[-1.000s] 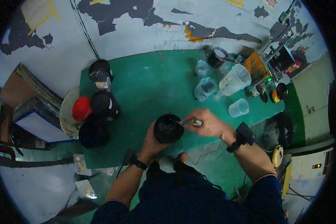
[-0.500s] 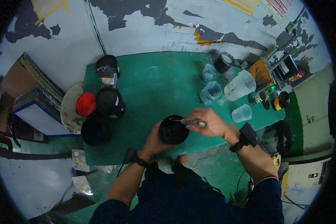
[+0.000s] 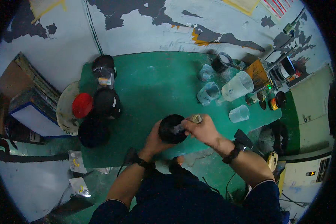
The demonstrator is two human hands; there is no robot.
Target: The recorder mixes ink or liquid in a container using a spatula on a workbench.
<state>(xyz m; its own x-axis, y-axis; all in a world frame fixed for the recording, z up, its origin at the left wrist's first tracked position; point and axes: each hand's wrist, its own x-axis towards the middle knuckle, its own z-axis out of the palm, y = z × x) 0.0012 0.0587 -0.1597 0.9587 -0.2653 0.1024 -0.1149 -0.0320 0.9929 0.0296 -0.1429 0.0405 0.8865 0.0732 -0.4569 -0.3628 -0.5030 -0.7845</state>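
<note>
At the near edge of the green table, my left hand (image 3: 155, 141) is wrapped around the left side of a round black tub (image 3: 166, 138). The tub's mouth faces up, and its dark contents are hard to make out. My right hand (image 3: 203, 130) is closed on a spatula with a pale, stained handle (image 3: 195, 118). The tool's greyish blade (image 3: 178, 129) reaches over the rim into the tub. How deep its tip goes cannot be told.
Several black tubs (image 3: 107, 102) and a red lid (image 3: 82, 105) stand at the left. Clear plastic jugs (image 3: 237, 86), a clear cup (image 3: 239, 113) and a dark pot (image 3: 222, 62) are at the right. Framed panels (image 3: 37, 115) lean left of the green table (image 3: 153, 86).
My right hand has turned and shifted slightly toward the tub, tilting the spatula so that its blade now shows inside. My left hand keeps its hold on the tub.
</note>
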